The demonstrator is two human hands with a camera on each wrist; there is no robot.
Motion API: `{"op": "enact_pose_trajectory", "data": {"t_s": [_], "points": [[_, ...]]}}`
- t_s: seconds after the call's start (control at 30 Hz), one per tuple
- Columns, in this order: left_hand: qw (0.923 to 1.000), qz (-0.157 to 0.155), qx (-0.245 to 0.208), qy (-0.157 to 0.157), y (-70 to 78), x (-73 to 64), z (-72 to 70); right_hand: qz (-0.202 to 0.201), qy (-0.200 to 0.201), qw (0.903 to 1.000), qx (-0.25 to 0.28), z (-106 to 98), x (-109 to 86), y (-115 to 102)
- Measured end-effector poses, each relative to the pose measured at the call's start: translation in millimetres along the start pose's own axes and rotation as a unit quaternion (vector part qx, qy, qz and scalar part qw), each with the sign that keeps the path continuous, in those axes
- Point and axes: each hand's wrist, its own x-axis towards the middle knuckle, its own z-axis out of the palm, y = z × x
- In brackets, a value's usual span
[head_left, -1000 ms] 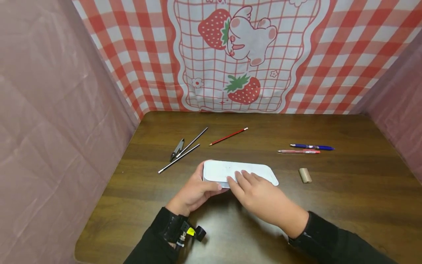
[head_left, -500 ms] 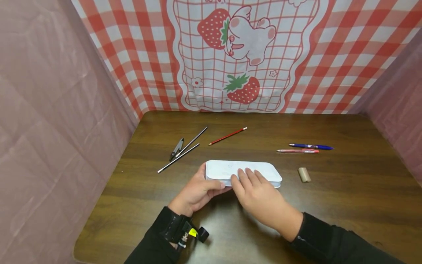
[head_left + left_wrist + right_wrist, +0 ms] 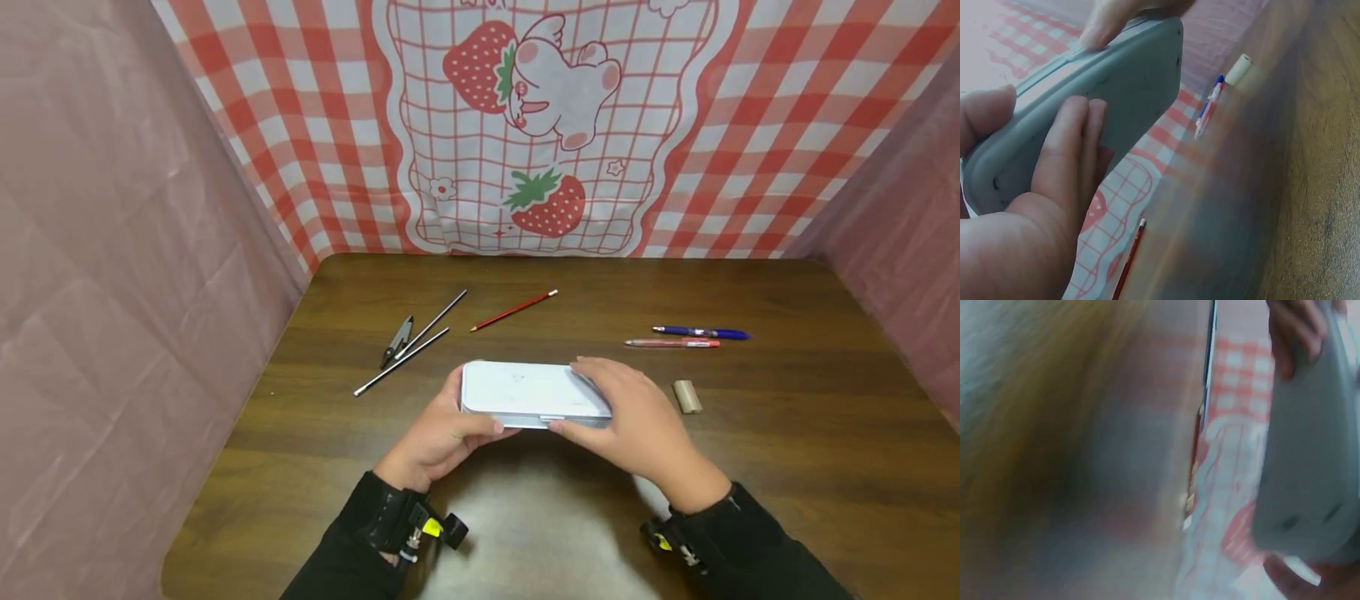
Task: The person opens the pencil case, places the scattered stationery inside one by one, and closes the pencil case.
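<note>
A white, round-cornered pencil case [image 3: 525, 387] with a closed lid is held over the middle of the table. My left hand [image 3: 438, 433] grips its left end, thumb on the front side and fingers underneath. At the other end, my right hand [image 3: 645, 421] holds the case with its thumb at the front edge near a small clasp [image 3: 552, 417] and its fingers over the top. In the left wrist view the grey underside [image 3: 1135, 94] shows, with left fingers [image 3: 1063, 144] spread against it. The right wrist view is blurred, the case [image 3: 1310, 450] upright at its right side.
Behind the case lie a compass [image 3: 397, 340], two thin dark pencils [image 3: 435, 321] and a red pencil [image 3: 513, 311]. To the right are a blue pen [image 3: 701, 332], a red pen [image 3: 672, 343] and a small beige eraser [image 3: 687, 397]. A checked cloth [image 3: 337, 125] hangs behind the table.
My right hand has moved from lying across the lid to gripping the right end, thumb in front. The case has shifted slightly; my left hand keeps its grip.
</note>
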Motion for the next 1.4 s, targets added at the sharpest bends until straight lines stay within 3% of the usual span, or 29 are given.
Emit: {"op": "enact_pose_trajectory", "data": {"t_s": [0.1,0.23,0.47,0.97,1.13,1.23,1.3,1.4], "points": [[0.9999,0.001,0.007,-0.011,0.8,-0.1,-1.1,0.024,-0.007,0.9979,0.059,2,-6.8,17],[0.9997,-0.001,0.014,-0.020,1.0,-0.5,-1.4,0.009,0.012,0.9954,0.095,5,-13.1,29],[0.9996,-0.006,0.017,-0.024,-0.6,-1.4,-1.1,-0.041,0.070,0.9934,0.080,10,-14.8,35],[0.9995,-0.016,0.024,-0.010,-1.8,-4.1,-3.1,-0.052,0.085,0.9915,0.084,13,-14.2,35],[0.9972,-0.024,0.071,-0.001,0.3,-3.8,-6.6,-0.046,0.083,0.9911,0.093,12,-15.1,35],[0.9923,-0.020,0.122,0.014,1.4,-4.0,-10.1,-0.038,0.074,0.9924,0.091,11,-16.4,35],[0.9860,-0.014,0.164,0.024,1.4,-3.7,-12.5,-0.030,0.065,0.9931,0.093,10,-17.1,35],[0.9695,-0.008,0.242,0.040,1.8,-3.4,-14.3,-0.013,0.048,0.9935,0.103,8,-17.1,36]]}}
